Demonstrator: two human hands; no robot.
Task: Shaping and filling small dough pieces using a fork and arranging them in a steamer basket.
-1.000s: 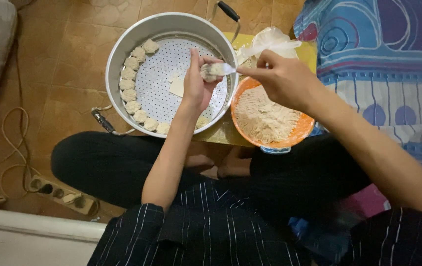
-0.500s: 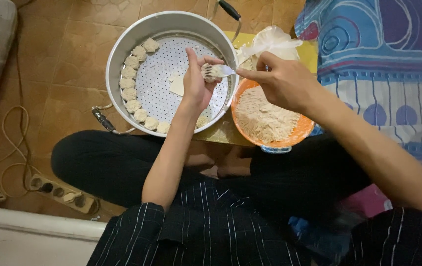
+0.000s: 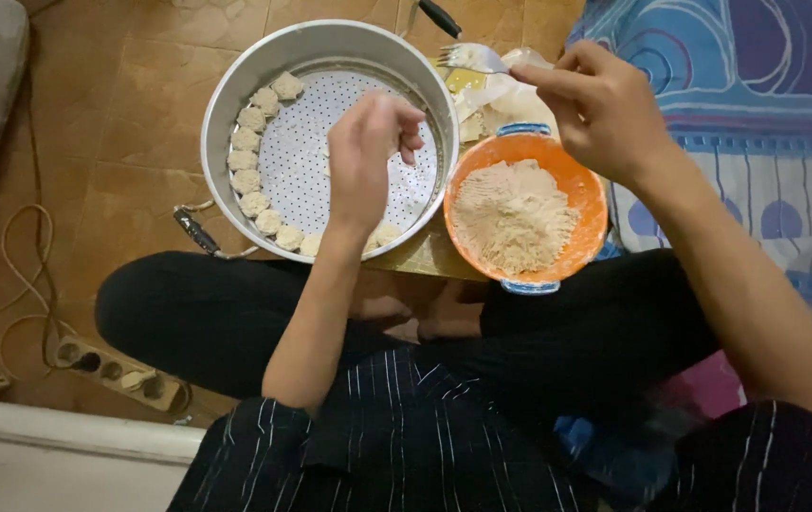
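Filling the steamer tray (image 3: 235,90) is partly done: dumplings (image 3: 256,180) line only its left rim, my left hand (image 3: 368,156) curls over the tray, contents unclear, my right hand (image 3: 605,104) pinches a fork (image 3: 470,59) above the orange bowl (image 3: 588,190) of filling.

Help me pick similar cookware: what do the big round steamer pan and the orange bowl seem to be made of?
Steamer pan: bare metal, likely aluminium; dull silver sheen, perforated tray inside. Orange bowl: probably plastic, going by its uniform bright colour and smooth rim with moulded blue handles.
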